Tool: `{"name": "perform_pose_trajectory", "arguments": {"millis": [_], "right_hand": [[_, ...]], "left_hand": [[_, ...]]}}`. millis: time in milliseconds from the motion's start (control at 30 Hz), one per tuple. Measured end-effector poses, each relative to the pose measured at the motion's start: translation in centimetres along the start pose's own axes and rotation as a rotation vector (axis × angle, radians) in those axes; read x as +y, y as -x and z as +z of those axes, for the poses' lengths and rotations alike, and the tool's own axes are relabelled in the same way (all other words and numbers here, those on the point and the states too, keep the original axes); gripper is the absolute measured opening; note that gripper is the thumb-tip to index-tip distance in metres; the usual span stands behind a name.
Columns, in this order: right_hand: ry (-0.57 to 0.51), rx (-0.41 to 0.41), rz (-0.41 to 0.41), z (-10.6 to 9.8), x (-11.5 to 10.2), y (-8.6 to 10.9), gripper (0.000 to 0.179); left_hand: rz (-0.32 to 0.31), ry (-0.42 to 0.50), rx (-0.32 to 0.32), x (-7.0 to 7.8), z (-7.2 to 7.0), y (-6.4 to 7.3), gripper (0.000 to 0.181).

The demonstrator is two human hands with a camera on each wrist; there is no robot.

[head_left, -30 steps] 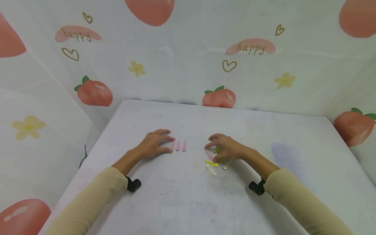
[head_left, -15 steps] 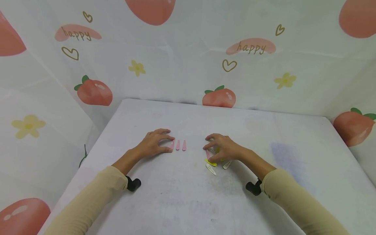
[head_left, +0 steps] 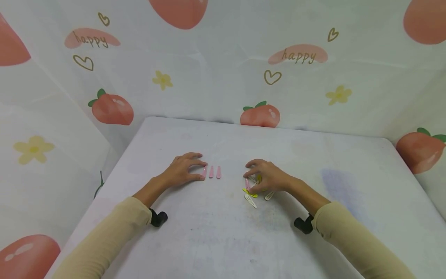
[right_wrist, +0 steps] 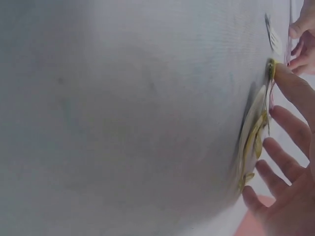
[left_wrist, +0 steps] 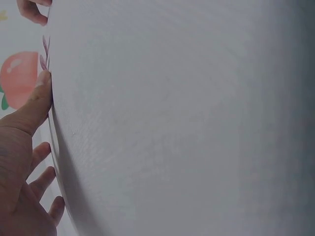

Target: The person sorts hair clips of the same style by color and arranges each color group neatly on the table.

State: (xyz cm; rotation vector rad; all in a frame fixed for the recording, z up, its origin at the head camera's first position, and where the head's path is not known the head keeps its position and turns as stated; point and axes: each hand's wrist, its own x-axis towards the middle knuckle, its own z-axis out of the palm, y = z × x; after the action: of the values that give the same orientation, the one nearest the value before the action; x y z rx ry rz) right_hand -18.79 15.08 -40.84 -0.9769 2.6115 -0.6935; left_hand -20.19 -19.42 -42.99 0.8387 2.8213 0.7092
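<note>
Three pink hair clips lie in a row on the white table (head_left: 223, 240). My left hand (head_left: 181, 170) holds the leftmost pink hair clip (head_left: 204, 172) by its ends, between index finger and thumb. Beside it lie the middle clip (head_left: 211, 172) and the right clip (head_left: 218, 172), untouched. My right hand (head_left: 270, 177) is over a loose pile, with index finger and thumb at the two ends of another pink hair clip (head_left: 247, 184). A yellow hair clip (head_left: 250, 193) lies by that thumb. More clips are partly hidden under the hand.
White hair clips lie in front of the pile, one at the left (head_left: 250, 201) and one at the right (head_left: 269, 195). A printed cloth (head_left: 216, 58) hangs behind the table's far edge.
The pink clip at my right hand has turned more upright. That hand shifted slightly left and nearer, then partly back. My left hand has stayed in place.
</note>
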Motion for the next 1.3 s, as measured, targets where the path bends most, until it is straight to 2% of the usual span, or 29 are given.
{"name": "perform_pose_trajectory", "arguments": {"millis": [300,433,567,767,933,1300], "right_hand": [[0.006,0.008,0.009,0.2,-0.1,-0.2,0.044],[0.019,0.01,-0.004,0.2,-0.5,-0.7,0.041],[0.033,0.045,-0.01,0.3,-1.1,-1.7,0.041],[0.046,0.091,0.041,1.0,-2.3,-3.6,0.043],[0.059,0.085,0.06,1.6,-3.1,-4.9,0.044],[0.06,0.083,0.131,2.0,-3.9,-5.7,0.046]], "left_hand": [[-0.007,-0.005,0.001,0.0,0.0,-0.1,0.052],[-0.009,-0.008,0.0,0.0,-0.1,0.0,0.053],[-0.015,-0.003,-0.005,0.1,-0.1,0.0,0.052],[-0.015,-0.002,-0.004,0.2,-0.1,0.0,0.052],[-0.017,-0.005,-0.007,0.2,0.1,0.0,0.053],[-0.003,-0.012,0.0,0.1,0.0,-0.1,0.053]]}}
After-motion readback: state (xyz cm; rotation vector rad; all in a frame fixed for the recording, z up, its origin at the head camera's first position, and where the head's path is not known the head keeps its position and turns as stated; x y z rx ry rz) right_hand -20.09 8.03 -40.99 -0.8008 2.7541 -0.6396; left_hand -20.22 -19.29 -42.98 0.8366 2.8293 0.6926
